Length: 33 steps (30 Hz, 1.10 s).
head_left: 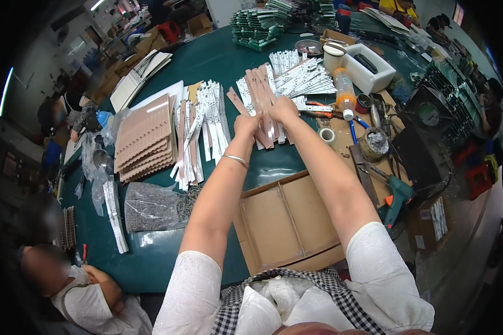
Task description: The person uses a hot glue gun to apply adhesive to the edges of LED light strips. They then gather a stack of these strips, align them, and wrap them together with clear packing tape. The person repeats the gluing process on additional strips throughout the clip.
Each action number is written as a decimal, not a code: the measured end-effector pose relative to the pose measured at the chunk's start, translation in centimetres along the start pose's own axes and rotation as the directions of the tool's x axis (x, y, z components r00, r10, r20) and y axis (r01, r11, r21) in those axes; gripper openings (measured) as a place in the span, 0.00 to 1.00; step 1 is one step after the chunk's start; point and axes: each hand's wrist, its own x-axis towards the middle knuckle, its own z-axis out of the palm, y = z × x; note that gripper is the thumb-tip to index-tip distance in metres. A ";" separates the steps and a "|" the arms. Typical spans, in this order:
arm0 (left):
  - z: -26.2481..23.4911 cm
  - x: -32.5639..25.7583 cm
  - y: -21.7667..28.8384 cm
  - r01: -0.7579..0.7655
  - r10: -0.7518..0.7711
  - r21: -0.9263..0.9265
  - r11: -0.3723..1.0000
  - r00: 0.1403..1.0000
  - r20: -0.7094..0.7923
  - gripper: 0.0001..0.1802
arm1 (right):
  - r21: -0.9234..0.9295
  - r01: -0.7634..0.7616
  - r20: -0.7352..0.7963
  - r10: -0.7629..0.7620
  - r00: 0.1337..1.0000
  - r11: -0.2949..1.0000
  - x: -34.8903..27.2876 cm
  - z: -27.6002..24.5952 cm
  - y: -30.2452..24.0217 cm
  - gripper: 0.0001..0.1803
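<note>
Both arms reach forward to a loose bunch of narrow circuit board strips, pinkish brown on the faces turned up. My left hand is closed on the strips at the near left side. Opposite it, my right hand is closed over their right side, its fingertips partly hidden. Strip ends stick out beyond and below both hands. Just past the right hand, white strips with dark marks lie fanned in a pile. Another row of white strips lies left of my hands.
Stacked brown boards and a bag of small parts lie left. An open cardboard box sits before me. At right are an orange bottle, white foam box, tape roll and green-handled tool. A person sits lower left.
</note>
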 end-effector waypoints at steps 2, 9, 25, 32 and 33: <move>-0.4 0.9 -0.4 0.009 -0.007 -0.049 0.999 0.999 0.044 0.28 | -0.022 0.065 -0.028 -0.066 0.997 0.998 -0.4 -0.3 -0.9 0.28; -0.3 1.4 -0.5 0.078 -0.079 -0.011 0.997 0.997 -0.013 0.39 | 0.104 0.055 -0.065 -0.049 0.997 0.993 -1.1 1.2 -1.4 0.30; -2.1 0.5 -0.4 -0.144 0.138 0.103 0.984 0.989 0.057 0.27 | 0.723 0.032 -0.016 -0.030 0.999 0.690 -0.7 5.2 -2.8 0.28; -3.9 -0.3 0.2 -0.046 0.089 -0.241 0.969 0.981 0.172 0.22 | 0.950 -0.203 0.225 -0.066 0.972 0.239 -3.1 2.2 -3.1 0.41; -3.8 -0.6 0.4 -0.030 0.090 -0.281 0.959 0.975 0.202 0.22 | 0.954 -0.244 0.261 -0.083 0.962 0.174 -2.7 2.0 -2.5 0.41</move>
